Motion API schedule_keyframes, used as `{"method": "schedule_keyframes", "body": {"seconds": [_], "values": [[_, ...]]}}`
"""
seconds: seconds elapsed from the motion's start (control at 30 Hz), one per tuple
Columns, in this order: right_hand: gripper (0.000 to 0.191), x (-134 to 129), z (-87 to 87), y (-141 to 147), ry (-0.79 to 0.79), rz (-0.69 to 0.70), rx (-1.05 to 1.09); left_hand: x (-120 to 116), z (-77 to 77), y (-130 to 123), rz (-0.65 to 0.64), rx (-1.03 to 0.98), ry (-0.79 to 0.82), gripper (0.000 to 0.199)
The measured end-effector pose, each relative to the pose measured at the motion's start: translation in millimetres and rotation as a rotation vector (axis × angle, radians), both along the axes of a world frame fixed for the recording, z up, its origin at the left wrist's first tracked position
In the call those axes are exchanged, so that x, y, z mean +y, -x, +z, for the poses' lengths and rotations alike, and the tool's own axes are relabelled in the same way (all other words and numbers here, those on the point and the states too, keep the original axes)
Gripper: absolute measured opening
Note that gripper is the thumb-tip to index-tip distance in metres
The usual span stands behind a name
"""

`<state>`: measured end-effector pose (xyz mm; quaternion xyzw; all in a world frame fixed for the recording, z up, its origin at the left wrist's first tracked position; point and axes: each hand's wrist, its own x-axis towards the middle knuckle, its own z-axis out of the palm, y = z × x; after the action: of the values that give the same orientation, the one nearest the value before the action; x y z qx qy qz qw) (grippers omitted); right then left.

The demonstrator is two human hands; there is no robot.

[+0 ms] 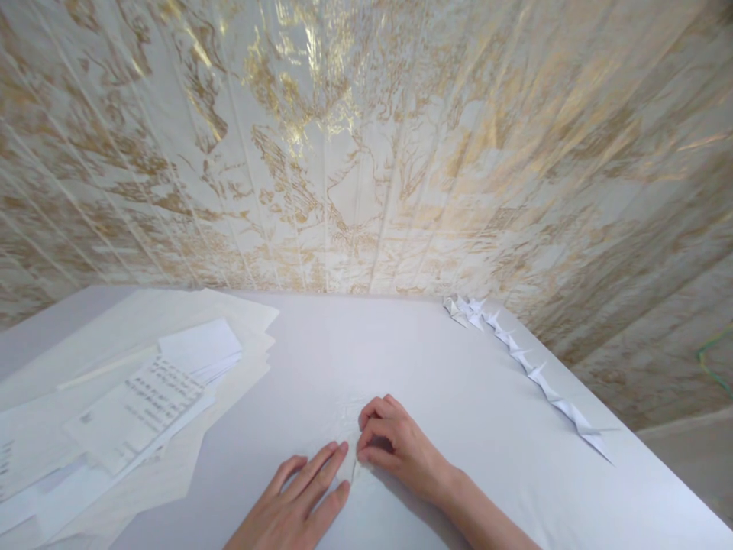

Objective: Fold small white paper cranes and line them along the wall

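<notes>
A small white piece of folded paper (350,467) lies on the white table (355,344) near the front, hard to tell from the tabletop. My left hand (301,496) rests flat with fingers stretched out, its fingertips at the paper's left side. From the right, my right hand (401,447) curls thumb and fingers together in a pinch at the paper's right edge. Part of the paper is hidden by the fingers, and its exact shape cannot be made out.
Several folded white paper cranes (538,374) stand in a row along the table's right edge. On the left lie a stack of white paper strips (200,347), a printed sheet (137,416) and larger sheets (177,477). Behind rises a gold-patterned wall covering (343,191).
</notes>
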<state>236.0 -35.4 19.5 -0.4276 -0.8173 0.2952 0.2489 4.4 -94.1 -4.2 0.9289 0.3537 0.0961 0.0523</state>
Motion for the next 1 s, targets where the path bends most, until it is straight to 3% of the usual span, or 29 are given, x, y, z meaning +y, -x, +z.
{"method": "schedule_keyframes", "body": {"seconds": [0.27, 0.6, 0.73, 0.83, 1.0], "values": [[0.016, 0.8, -0.2, 9.5, 0.045, -0.058, -0.06, -0.1, 8.0, -0.6, -0.014, 0.079, -0.023, 0.04], [0.017, -1.5, 1.2, 14.3, 0.045, -0.102, -0.099, 0.3, 11.6, 0.1, -0.017, 0.002, -0.047, 0.029], [0.017, -0.1, 2.1, 14.6, 0.05, -0.106, -0.103, 1.0, 9.4, 1.3, -0.07, 0.058, -0.082, 0.045], [0.016, 0.5, 2.6, 15.0, 0.053, -0.099, -0.103, 0.1, 6.3, 0.6, -0.037, 0.116, -0.121, 0.063], [0.016, -0.1, 2.2, 15.2, 0.054, -0.105, -0.103, 2.4, 4.3, 3.5, -0.075, 0.138, -0.17, 0.063]]}}
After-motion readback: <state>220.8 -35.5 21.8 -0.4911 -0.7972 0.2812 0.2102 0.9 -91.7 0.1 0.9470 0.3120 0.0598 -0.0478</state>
